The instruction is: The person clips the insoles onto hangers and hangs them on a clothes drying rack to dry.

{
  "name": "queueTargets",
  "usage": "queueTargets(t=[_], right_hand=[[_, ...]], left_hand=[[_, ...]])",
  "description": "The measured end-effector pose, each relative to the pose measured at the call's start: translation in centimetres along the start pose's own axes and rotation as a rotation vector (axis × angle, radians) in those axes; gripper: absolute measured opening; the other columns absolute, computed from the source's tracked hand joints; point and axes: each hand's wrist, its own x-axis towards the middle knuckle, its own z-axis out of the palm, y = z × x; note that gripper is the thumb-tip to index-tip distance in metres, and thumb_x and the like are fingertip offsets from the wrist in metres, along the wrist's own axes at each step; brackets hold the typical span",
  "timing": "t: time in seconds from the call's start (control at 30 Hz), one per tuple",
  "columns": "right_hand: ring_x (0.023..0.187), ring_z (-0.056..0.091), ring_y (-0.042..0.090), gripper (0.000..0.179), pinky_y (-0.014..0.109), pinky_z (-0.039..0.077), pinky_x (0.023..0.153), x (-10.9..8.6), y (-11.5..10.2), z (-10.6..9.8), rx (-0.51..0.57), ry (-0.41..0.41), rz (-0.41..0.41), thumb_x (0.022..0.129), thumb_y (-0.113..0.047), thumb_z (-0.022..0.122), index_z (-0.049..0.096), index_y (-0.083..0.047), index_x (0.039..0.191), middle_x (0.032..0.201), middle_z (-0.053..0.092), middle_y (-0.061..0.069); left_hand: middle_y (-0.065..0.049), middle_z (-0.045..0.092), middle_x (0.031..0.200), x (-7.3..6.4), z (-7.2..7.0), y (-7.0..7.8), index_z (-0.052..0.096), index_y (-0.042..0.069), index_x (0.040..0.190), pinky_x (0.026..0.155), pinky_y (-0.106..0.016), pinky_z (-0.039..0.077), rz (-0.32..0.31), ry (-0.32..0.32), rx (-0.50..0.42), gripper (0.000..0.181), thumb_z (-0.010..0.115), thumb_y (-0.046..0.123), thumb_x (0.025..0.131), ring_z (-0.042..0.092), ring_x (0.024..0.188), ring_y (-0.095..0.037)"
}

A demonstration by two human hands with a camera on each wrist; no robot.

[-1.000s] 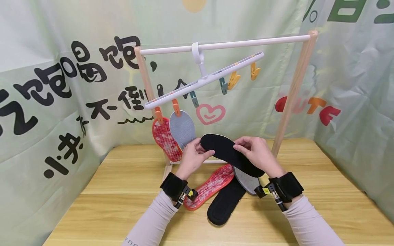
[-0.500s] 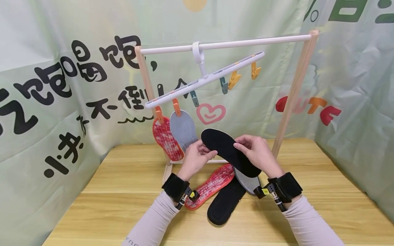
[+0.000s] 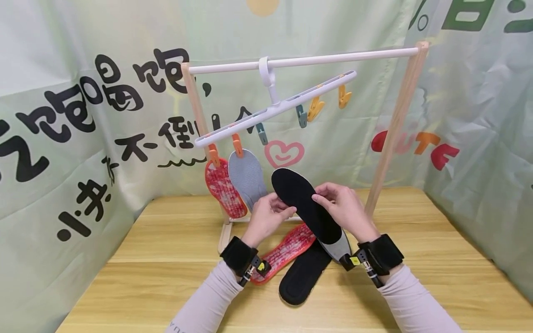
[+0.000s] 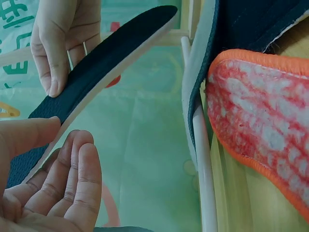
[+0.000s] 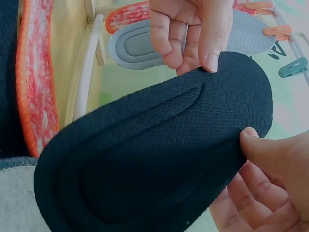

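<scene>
A black insole (image 3: pixel 306 203) is held up above the table, tilted with its upper end to the left. My left hand (image 3: pixel 268 217) pinches its left edge, thumb (image 4: pixel 41 130) on the near face and fingers behind. On the opposite edge my right hand (image 3: pixel 345 208) pinches it, with the thumb (image 5: pixel 263 142) across the face. Below lie a red-and-white insole (image 3: pixel 287 252), another black insole (image 3: pixel 301 277) and a grey insole (image 3: pixel 341 249), overlapping. The held insole partly hides the grey one.
A white clip hanger (image 3: pixel 276 108) hangs slanted from a rack's white bar (image 3: pixel 333 60). Orange clips hold a red insole (image 3: pixel 226 189) and a grey insole (image 3: pixel 247 175) at its left. Teal clips (image 3: pixel 301 115) and yellow clips (image 3: pixel 316 108) hang farther right.
The held black insole has turned to stand more upright, its upper end rising and its lower end shifting left. More of the grey insole shows. Both hands keep their hold.
</scene>
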Motion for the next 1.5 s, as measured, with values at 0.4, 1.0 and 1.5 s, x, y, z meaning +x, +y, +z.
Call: queueTargets(t=[0.4,1.0,1.5], right_hand=[[0.098,0.08,0.031,0.019,0.041,0.062,0.085,0.0,-0.2,1.0,0.03,0.047,-0.012,0.101,-0.019,0.076,0.075,-0.005,0.114,0.102,0.081,0.011],[0.099,0.08,0.027,0.013,0.03,0.06,0.08,0.2,-0.8,1.5,0.153,-0.031,0.046,0.102,-0.018,0.075,0.072,-0.008,0.111,0.102,0.078,0.009],[0.091,0.078,0.023,0.015,0.027,0.057,0.077,0.3,-0.5,1.8,0.184,-0.095,0.017,0.103,-0.017,0.075,0.07,-0.007,0.111,0.1,0.078,0.009]], left_hand=[[-0.009,0.083,0.087,-0.2,0.5,0.1,0.076,0.008,0.102,0.07,-0.021,0.058,0.031,-0.017,0.031,0.016,0.083,0.019,0.094,0.08,0.08,-0.016],[-0.006,0.082,0.084,0.2,-0.2,-0.2,0.074,0.009,0.095,0.079,-0.03,0.059,0.013,0.037,0.05,0.009,0.079,0.016,0.097,0.078,0.078,-0.017],[-0.008,0.081,0.086,0.4,-1.0,-0.5,0.072,0.008,0.091,0.071,-0.025,0.059,0.027,0.07,0.047,0.011,0.079,0.014,0.098,0.077,0.075,-0.018]])
